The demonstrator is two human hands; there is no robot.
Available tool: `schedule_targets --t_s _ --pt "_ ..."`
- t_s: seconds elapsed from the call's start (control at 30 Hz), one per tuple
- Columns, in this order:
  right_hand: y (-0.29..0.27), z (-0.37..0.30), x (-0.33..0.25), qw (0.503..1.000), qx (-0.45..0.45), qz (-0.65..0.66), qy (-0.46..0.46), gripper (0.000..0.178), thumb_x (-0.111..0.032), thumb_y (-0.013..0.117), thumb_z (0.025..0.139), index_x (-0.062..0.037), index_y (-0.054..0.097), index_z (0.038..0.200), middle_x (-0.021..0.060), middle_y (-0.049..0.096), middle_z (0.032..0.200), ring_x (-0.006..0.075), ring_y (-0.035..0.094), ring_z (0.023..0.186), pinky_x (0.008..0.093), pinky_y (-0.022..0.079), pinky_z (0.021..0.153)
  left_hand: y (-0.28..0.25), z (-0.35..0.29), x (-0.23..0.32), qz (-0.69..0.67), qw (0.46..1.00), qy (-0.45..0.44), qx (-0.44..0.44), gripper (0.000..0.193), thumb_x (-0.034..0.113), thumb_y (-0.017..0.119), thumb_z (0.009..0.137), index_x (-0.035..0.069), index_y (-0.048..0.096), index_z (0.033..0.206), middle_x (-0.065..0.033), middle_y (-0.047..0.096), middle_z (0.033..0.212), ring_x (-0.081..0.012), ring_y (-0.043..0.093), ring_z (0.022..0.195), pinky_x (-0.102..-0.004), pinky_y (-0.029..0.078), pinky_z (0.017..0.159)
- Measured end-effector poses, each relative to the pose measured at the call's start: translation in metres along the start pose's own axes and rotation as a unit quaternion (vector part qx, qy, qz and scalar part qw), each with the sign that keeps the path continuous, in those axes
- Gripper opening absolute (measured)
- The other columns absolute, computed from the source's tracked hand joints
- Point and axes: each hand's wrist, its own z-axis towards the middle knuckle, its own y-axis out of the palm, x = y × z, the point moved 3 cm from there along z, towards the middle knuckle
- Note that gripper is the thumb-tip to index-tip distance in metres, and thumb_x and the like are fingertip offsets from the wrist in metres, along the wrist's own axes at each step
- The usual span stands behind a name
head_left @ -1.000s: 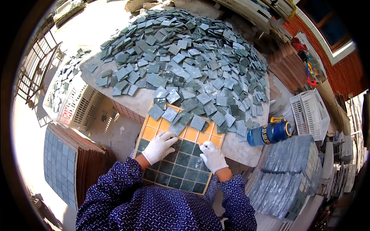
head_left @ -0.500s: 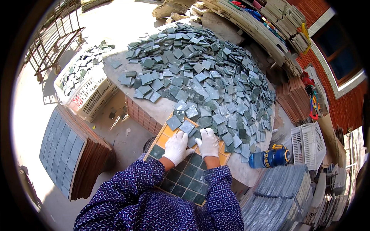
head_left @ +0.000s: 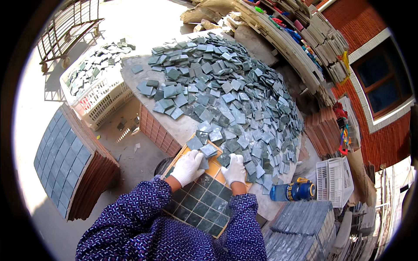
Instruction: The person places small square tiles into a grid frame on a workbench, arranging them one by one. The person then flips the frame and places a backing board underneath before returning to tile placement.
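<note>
My left hand (head_left: 187, 168), in a white glove, pinches a small square grey-green stone tile (head_left: 203, 163) over the upper left of a yellow gridded tray (head_left: 213, 168). Dark green tiles (head_left: 196, 192) lie in rows in the tray's lower cells. On the tray's upper edge rest a few loose tiles (head_left: 208, 150). Also gloved, my right hand (head_left: 235, 168) is at the upper right of the tray. Its fingers are curled at a dark tile (head_left: 224, 159), which appears to sit between thumb and forefinger.
A big heap of loose tiles (head_left: 230, 91) covers the table beyond the tray. At left stand a stack of tile-topped sheets (head_left: 63, 152) and a white crate (head_left: 102, 102). A blue bottle (head_left: 291, 190), a white basket (head_left: 334, 180) and wrapped tile stacks (head_left: 300, 222) are at right.
My left hand has moved slightly left and down, and a tile now shows in its fingers. My right hand has shifted a little lower, apart from the left. The whole view has tilted slightly.
</note>
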Motion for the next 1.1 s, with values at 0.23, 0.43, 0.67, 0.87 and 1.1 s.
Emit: schedule_targets --t_s 0.23,0.43,0.67,0.87,1.1 --pt "0.01 -0.014 0.019 0.983 0.155 0.097 0.024 0.061 -0.017 0.078 0.066 -0.0104 0.045 0.117 0.0163 0.05 0.111 0.0378 0.056 0.101 0.0442 0.046 0.087 -0.018 -0.018 -0.03 0.0 0.999 0.045 -0.02 0.051 0.017 0.071 0.072 0.005 0.05 0.117 -0.0167 0.053 0.111 -0.0353 0.054 0.102 -0.0418 0.047 0.088" --pt "-0.007 -0.021 0.001 0.994 0.001 0.11 0.006 0.058 -0.018 0.078 0.065 -0.0082 0.051 0.115 0.0148 0.052 0.113 0.0324 0.059 0.093 0.0402 0.048 0.084 -0.022 -0.018 -0.021 0.02 0.999 0.042 -0.015 0.06 0.021 0.076 0.07 0.003 0.048 0.119 -0.018 0.05 0.115 -0.0345 0.053 0.105 -0.0412 0.046 0.089" --pt "-0.033 -0.039 -0.078 0.933 -0.176 0.224 -0.222 0.063 -0.031 0.081 0.068 -0.0067 0.051 0.117 0.015 0.057 0.112 0.0301 0.059 0.094 0.0391 0.049 0.085 -0.031 -0.045 -0.015 -0.644 0.695 -0.268 -0.177 0.022 0.022 0.051 0.097 0.005 0.056 0.111 -0.0028 0.062 0.086 -0.0063 0.057 0.063 -0.0179 0.049 0.056" --pt "0.009 0.005 -0.041 0.99 -0.027 0.095 -0.1 0.062 -0.032 0.08 0.071 -0.0097 0.05 0.12 0.0164 0.054 0.116 0.0353 0.058 0.104 0.0425 0.048 0.087 -0.165 0.019 -0.194 -0.61 0.687 -0.367 0.145 0.013 0.018 0.053 0.097 0.005 0.055 0.1 -0.0074 0.058 0.087 -0.0136 0.058 0.072 -0.0223 0.05 0.059" --pt "0.02 0.016 -0.046 0.985 0.0 0.117 -0.131 0.038 -0.025 0.067 0.082 -0.0092 0.055 0.114 0.0176 0.058 0.112 0.036 0.06 0.101 0.0446 0.048 0.086 -0.301 0.052 -0.194 -0.459 0.808 -0.207 0.305 0.038 0.03 0.056 0.094 0.004 0.055 0.121 -0.0082 0.062 0.106 -0.0143 0.06 0.086 -0.0236 0.049 0.073"
